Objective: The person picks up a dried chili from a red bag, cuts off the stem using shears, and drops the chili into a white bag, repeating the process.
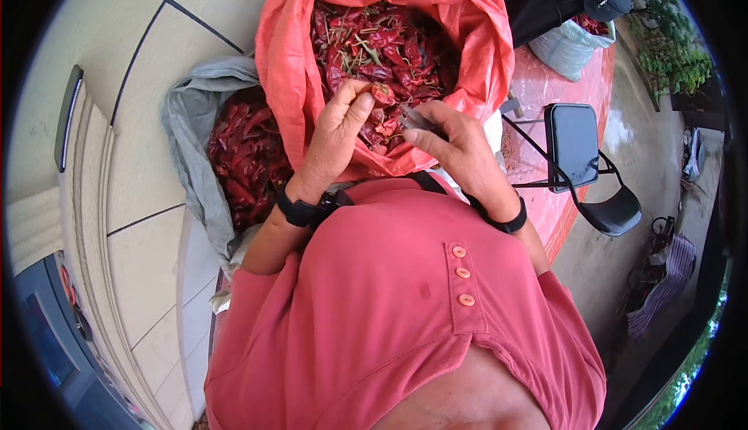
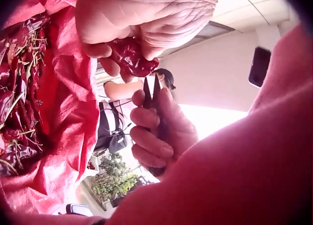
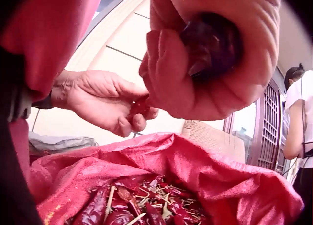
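Observation:
Over the large red sack, my left hand (image 1: 333,138) pinches a dried red chili (image 1: 382,93) between thumb and fingers. The chili (image 2: 132,57) looks dark, shiny and wrinkled in the left wrist view. My right hand (image 1: 461,149) grips small scissors (image 2: 146,93), whose two pointed blades stand apart with their tips right by the chili's end. In the right wrist view the curled fingers wrap a dark, glossy handle (image 3: 217,46). Beneath both hands, the red sack (image 1: 284,56) holds many dried chilies (image 1: 389,44) mixed with pale stems.
A grey sack (image 1: 187,130) of dark red chilies leans at the left. To the right stand a black folding chair (image 1: 573,146) and, farther back, a pale sack (image 1: 565,52) with chilies. Another person (image 3: 298,117) in a white top is nearby.

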